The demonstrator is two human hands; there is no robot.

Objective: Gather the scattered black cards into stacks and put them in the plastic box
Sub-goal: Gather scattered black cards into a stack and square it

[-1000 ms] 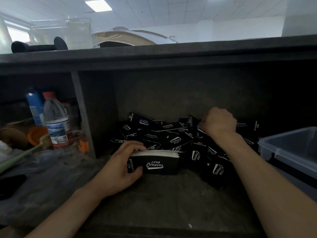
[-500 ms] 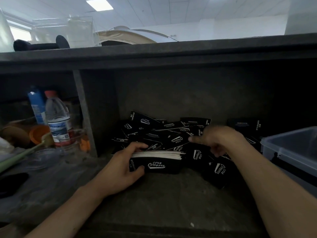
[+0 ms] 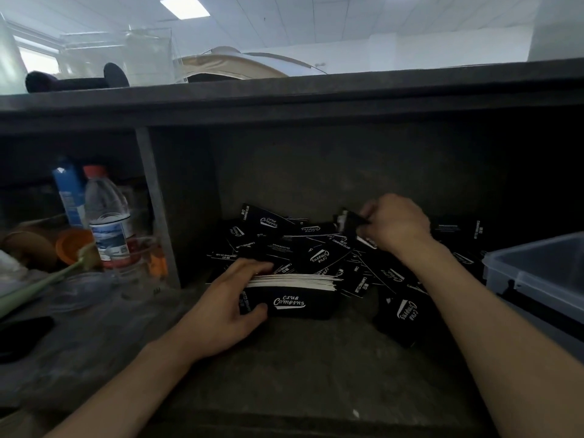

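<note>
Head view: nearest the camera, the left hand (image 3: 221, 314) grips the left end of a stack of black cards (image 3: 294, 298) standing on edge on the dark shelf floor (image 3: 300, 368). The thumb presses the printed front face and the fingers curl over the white top edges. To the right of the stack a few loose cards (image 3: 404, 311) lie flat. Just behind the stack the scattered pile of black cards (image 3: 284, 245) spreads against the back wall. Behind the stack and to its right, the right hand (image 3: 395, 227) is raised over the pile, fingers curled, pinching a single black card (image 3: 349, 220) at its tips. The plastic box (image 3: 537, 273) sits well to the right of the stack, its rim at the frame edge. Far left of the stack, past a grey divider (image 3: 156, 203), stands a water bottle (image 3: 107, 216).
</note>
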